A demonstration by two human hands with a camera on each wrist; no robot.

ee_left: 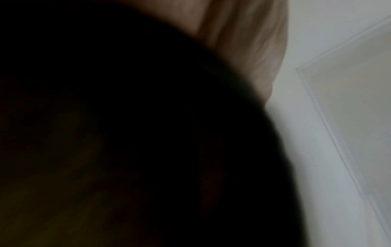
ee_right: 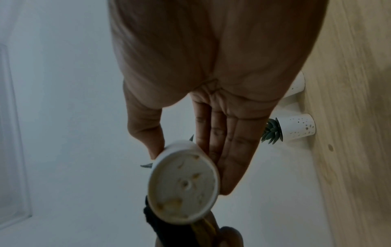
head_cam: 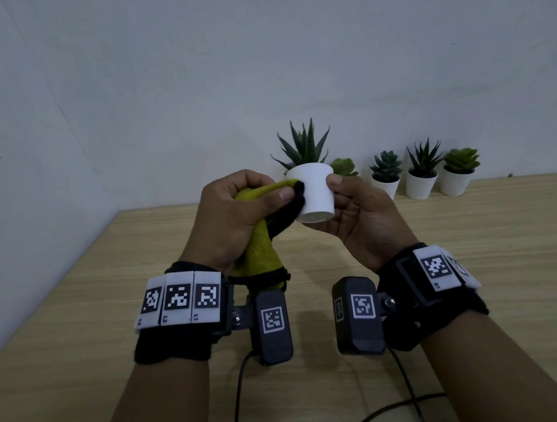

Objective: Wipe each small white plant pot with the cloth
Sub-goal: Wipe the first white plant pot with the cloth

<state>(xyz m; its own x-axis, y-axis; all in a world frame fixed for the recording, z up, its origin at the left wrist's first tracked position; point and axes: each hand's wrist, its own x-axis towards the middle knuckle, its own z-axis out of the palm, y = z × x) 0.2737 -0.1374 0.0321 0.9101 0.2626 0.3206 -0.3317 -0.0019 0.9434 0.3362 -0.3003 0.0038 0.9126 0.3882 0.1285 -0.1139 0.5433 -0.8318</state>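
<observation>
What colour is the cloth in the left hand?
Yellow-green cloth with a black edge, seen best in the head view.

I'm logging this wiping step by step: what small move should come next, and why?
Probably turn the held pot a little in the right hand, since the left hand presses the cloth against only its left wall, and the other sides look untouched.

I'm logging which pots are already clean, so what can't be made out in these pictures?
- Left wrist view: almost all black, something dark close to the lens; cloth unseen there.
- Head view: held pot's far side is turned away; left side covered by the cloth and left hand.
- Head view: one pot in the row is hidden behind the held pot and right hand; only its plant shows.
</observation>
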